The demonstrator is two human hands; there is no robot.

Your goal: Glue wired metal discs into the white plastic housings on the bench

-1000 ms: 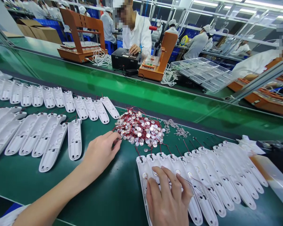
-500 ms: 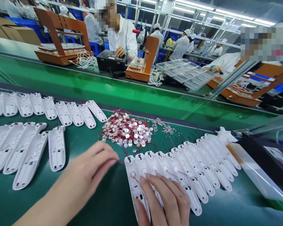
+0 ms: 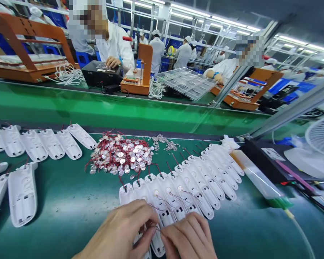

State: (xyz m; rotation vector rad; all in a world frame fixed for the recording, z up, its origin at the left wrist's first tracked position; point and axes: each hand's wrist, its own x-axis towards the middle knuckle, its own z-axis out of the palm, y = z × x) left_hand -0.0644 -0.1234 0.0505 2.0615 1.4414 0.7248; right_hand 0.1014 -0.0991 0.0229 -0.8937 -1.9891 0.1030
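Wire sits between the fingertips of the left hand and the right hand, above the near ends of the leftmost shells in the right-hand row. Neither hand is clearly nearer; the visible length runs roughly crosswise from grip to grip. Both grips are together, apparently pinched on the wire. It looks thin and dark, mostly hidden by fingers. Discs lie heaped beyond on the green surface.

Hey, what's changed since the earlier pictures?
Your left hand moved from the disc pile rightward and nearer you, over the white shell row, and seems to pinch a thin wire. Your right hand, spread over the shells before, has drawn together beside the left. Pile and row look unchanged.
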